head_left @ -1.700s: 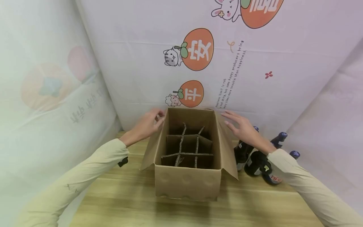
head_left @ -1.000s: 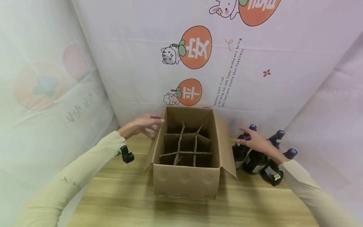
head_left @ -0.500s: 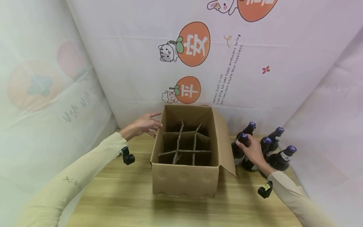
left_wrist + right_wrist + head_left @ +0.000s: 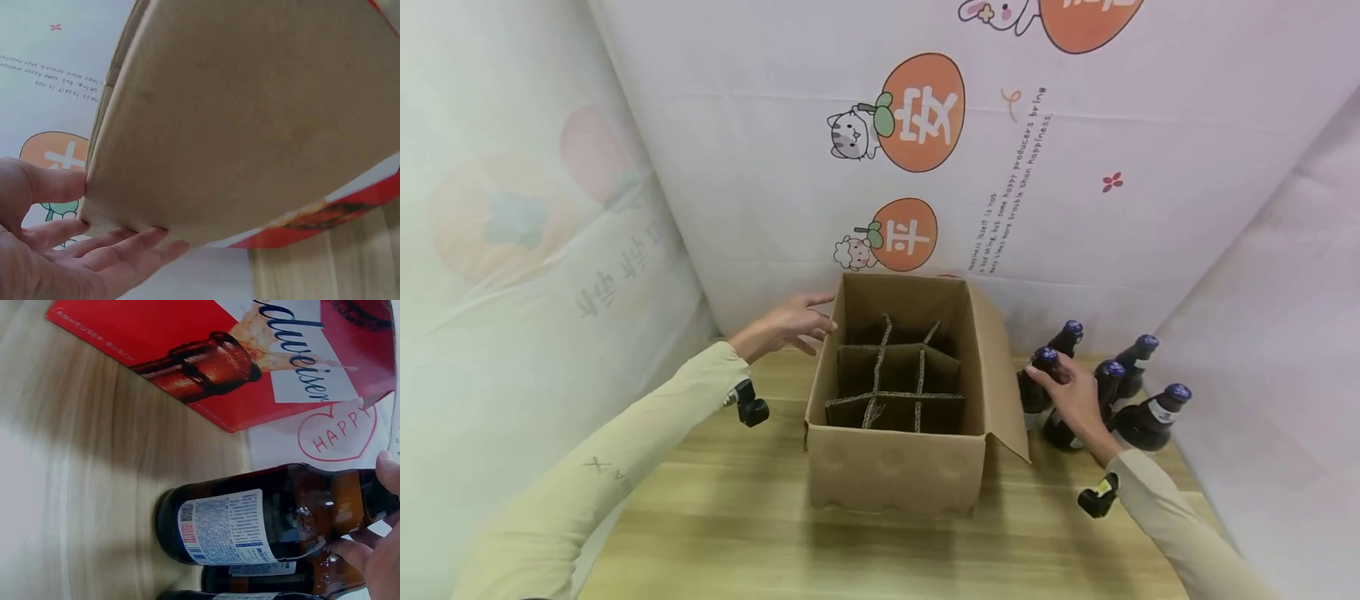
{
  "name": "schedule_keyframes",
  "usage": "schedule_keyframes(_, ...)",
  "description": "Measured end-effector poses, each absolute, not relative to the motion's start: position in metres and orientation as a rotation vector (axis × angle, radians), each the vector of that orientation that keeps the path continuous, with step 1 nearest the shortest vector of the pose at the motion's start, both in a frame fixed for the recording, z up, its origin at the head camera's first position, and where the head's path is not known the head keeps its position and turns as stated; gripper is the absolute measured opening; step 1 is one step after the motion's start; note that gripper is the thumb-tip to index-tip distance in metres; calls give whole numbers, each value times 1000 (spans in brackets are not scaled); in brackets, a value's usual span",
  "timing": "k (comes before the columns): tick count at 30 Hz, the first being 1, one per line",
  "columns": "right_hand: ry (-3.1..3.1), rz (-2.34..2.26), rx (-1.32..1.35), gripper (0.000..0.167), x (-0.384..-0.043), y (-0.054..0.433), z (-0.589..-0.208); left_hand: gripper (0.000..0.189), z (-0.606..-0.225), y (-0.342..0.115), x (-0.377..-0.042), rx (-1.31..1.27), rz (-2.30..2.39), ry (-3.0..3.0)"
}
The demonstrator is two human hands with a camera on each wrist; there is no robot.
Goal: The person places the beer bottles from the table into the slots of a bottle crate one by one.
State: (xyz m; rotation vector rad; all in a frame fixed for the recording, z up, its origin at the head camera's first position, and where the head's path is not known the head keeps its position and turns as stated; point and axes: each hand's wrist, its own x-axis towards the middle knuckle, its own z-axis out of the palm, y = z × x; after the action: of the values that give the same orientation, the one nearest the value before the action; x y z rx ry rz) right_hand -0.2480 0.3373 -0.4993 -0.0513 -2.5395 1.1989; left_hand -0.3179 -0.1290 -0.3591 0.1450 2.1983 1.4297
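An open cardboard box (image 4: 895,468) stands in the middle of the head view, with crossed cardboard dividers (image 4: 901,393) inside. My left hand (image 4: 786,327) is at its left side. In the left wrist view, the thumb and fairly straight fingertips of that hand touch a brown cardboard flap (image 4: 237,119). To the right of the box, my right hand (image 4: 1077,402) grips a dark beer bottle (image 4: 231,525) by its neck, below the blue cap. This bottle is upright on the table, its white back label facing the right wrist camera.
Several more capped beer bottles (image 4: 1142,421) stand close behind and right of the gripped one. The box's right flap (image 4: 1002,379) hangs outward toward them. Its red printed side (image 4: 187,369) shows in the right wrist view. White printed cloth (image 4: 760,183) surrounds the wooden table (image 4: 880,558).
My right hand has moved from beside the box's right flap to a bottle and taken hold of its neck. My left hand has shifted slightly at the box's left side; the left flap has dropped from view.
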Motion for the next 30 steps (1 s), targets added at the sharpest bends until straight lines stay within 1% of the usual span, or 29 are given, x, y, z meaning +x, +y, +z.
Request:
schedule_keyframes(5, -2526, 1189, -135, 39, -250, 337, -496, 78, -362, -127, -319, 141, 1490, 2158)
schedule_keyframes(8, -2484, 1198, -176, 35, -254, 334, -495, 79, -363, -127, -319, 129, 1515, 2142)
schedule_keyframes(12, -2411, 1223, -184, 30, -258, 328, -490, 78, -364, -129, -318, 120, 1531, 2133)
schedule_keyframes(16, -2390, 1233, -166, 30, -257, 323, -481, 79, -363, -131, -317, 107, 1544, 2122)
schedule_keyframes(23, -2375, 1218, -123, 32, -257, 318, -450, 79, -362, -132, -317, 109, 1560, 2109)
schedule_keyframes(30, -2368, 1228, -103, 43, -264, 321, -409, 79, -366, -133, -317, 122, 1569, 2112)
